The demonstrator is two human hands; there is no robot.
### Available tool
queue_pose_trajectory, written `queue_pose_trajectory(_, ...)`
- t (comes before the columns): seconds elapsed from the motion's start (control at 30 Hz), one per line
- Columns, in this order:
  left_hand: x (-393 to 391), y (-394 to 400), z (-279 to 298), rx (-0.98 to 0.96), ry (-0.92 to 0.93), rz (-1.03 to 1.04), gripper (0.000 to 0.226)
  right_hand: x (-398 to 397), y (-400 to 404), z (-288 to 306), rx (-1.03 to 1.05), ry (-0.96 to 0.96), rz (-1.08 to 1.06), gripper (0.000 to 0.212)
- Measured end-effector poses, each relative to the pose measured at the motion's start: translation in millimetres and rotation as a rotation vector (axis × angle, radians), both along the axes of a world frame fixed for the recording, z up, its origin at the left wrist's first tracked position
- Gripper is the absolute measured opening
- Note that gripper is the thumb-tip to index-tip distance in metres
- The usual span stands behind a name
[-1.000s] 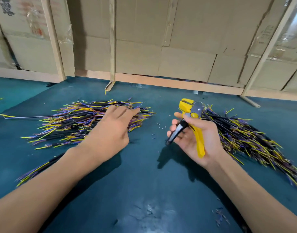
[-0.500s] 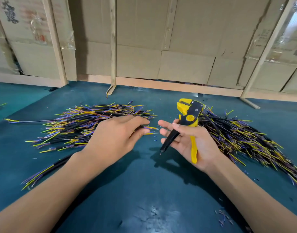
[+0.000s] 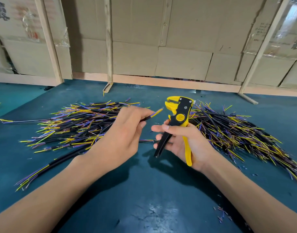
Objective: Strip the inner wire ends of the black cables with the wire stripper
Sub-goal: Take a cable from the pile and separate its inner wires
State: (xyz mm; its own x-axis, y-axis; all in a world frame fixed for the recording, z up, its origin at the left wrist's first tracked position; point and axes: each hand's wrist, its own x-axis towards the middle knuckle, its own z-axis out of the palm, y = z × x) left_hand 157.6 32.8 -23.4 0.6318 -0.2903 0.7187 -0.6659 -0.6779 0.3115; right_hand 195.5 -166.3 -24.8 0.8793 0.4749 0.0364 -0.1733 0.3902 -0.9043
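Note:
My left hand (image 3: 124, 132) pinches one black cable (image 3: 153, 114) lifted off the table, its yellow and purple inner wire ends pointing right towards the stripper's jaws, a short gap away. My right hand (image 3: 183, 140) holds the yellow and black wire stripper (image 3: 178, 118) upright, jaws at the top, handles spread, the yellow handle in the palm. A heap of black cables (image 3: 77, 125) with yellow and purple ends lies at the left behind my left hand. Another heap of cables (image 3: 237, 132) lies at the right behind my right hand.
The table has a dark teal mat (image 3: 152, 190). Cardboard panels in a wooden frame (image 3: 109, 47) close off the far edge. Small insulation scraps (image 3: 222, 214) lie at the front right. A single long cable (image 3: 48, 167) runs along the mat at the front left.
My left hand has lifted a single cable out of the left heap and brought its wire ends near the stripper's jaws. My right hand has raised the stripper slightly.

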Motion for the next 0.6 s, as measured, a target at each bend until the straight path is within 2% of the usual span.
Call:
queue_pose_trajectory(0.2, -5, -11, -2, 0.044, -0.221, -0.200, 0.055, -2, -3, 3, 0.068, 0.035, 0.152, 0.011)
queue_pose_trajectory(0.23, -6, -14, -3, 0.074, -0.251, -0.244, 0.050, -4, -2, 4, 0.078, 0.064, 0.194, 0.009)
queue_pose_trajectory(0.3, -10, -20, -4, 0.144, -0.287, -0.316, 0.033, -6, 0, 4, 0.107, 0.114, 0.240, 0.020)
queue_pose_trajectory(0.37, -13, -22, -5, 0.189, -0.276, -0.356, 0.029, -7, 1, 6, 0.137, 0.142, 0.236, 0.018)
queue_pose_trajectory(0.43, -12, -17, -6, 0.209, -0.258, -0.343, 0.039, -7, 0, 8, 0.190, 0.155, 0.197, 0.006)
queue_pose_trajectory(0.53, -10, -10, -8, 0.221, -0.204, -0.327, 0.051, -2, -6, 8, 0.219, 0.135, 0.073, 0.011)
queue_pose_trajectory(0.6, -8, -9, -8, 0.131, -0.166, -0.326, 0.056, 2, -8, 7, 0.208, 0.090, 0.021, 0.019)
